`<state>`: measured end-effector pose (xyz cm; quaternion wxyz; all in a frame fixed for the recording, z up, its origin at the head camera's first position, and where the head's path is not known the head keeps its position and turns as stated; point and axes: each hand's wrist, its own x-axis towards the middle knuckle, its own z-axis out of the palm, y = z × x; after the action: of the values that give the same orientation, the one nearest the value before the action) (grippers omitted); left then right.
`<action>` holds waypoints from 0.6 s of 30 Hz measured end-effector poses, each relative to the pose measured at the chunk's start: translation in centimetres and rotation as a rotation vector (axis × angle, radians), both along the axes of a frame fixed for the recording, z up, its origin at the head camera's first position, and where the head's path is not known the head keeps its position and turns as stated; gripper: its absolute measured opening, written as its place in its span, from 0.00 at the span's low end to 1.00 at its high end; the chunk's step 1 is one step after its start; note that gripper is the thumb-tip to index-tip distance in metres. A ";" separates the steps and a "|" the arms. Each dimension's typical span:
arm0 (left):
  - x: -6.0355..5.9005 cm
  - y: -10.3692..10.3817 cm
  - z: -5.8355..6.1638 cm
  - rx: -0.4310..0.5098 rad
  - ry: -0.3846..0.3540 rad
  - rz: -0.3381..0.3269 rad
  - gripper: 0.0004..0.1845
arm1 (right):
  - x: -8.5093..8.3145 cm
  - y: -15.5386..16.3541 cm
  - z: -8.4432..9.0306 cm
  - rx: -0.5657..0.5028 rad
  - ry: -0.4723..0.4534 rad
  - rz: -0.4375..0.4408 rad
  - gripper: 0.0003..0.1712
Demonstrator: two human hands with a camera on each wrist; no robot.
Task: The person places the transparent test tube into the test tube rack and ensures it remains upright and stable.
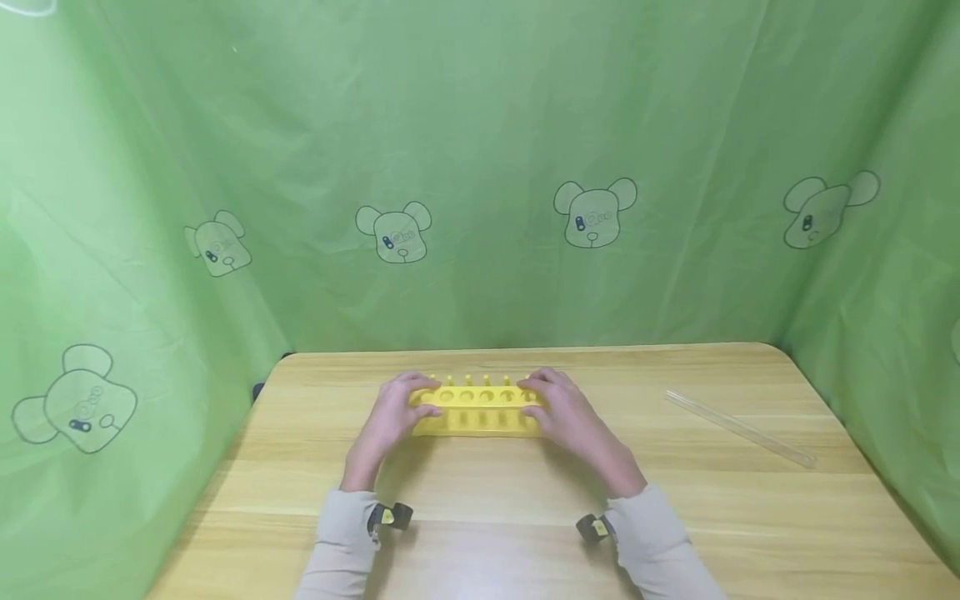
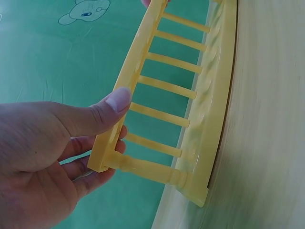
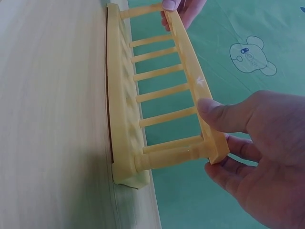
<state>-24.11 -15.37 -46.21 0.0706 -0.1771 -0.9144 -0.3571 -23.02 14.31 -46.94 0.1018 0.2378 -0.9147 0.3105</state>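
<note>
Yellow rack, ends pinched by fingers of left hand and right hand. Better to hold level, match pressure, seat base flat on desk.

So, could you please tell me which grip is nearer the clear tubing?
The right grip, which holds the yellow rack at the end towards the clear tubing; the left grip holds the opposite end, farther away.
</note>
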 end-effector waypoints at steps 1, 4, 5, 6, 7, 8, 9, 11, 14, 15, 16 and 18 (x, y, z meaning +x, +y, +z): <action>0.0 0.1 0.0 0.000 -0.002 0.000 0.24 | 0.0 0.1 0.0 0.001 0.001 -0.002 0.24; 0.0 0.5 0.0 0.000 0.006 -0.009 0.24 | 0.2 0.5 0.0 -0.003 0.002 -0.011 0.24; -0.1 0.7 -0.1 0.000 0.010 -0.010 0.24 | 0.2 0.6 0.0 -0.006 0.001 -0.012 0.24; -0.1 0.8 -0.2 -0.002 0.015 -0.012 0.24 | 0.2 0.7 0.1 -0.009 -0.001 -0.012 0.24; -0.2 0.9 -0.2 -0.003 0.021 -0.013 0.24 | 0.2 0.8 0.0 -0.012 -0.001 -0.012 0.25; -0.2 1.0 -0.3 -0.002 0.026 -0.014 0.24 | 0.3 1.0 0.0 -0.012 0.001 -0.012 0.25; -0.3 1.1 -0.4 -0.004 0.034 -0.013 0.24 | 0.3 1.1 0.0 -0.014 0.001 -0.013 0.25; -0.4 1.3 -0.5 -0.005 0.044 -0.011 0.24 | 0.2 1.3 -0.2 -0.015 0.013 -0.013 0.25; -0.5 1.7 -0.6 0.005 0.051 -0.015 0.23 | 0.2 1.8 -0.3 -0.013 0.041 -0.015 0.24; -0.5 1.8 -0.6 0.008 0.050 -0.017 0.23 | 0.2 1.9 -0.3 -0.016 0.046 -0.016 0.24; -0.5 1.9 -0.6 0.010 0.047 -0.017 0.23 | 0.3 2.0 -0.3 -0.017 0.051 -0.018 0.24; -0.5 2.2 -0.6 0.013 0.045 -0.020 0.23 | 0.3 2.3 -0.3 -0.020 0.051 -0.022 0.24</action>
<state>-24.58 -13.20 -46.78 0.0885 -0.1937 -0.9084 -0.3598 -22.69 16.57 -47.29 0.1308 0.2347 -0.9112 0.3124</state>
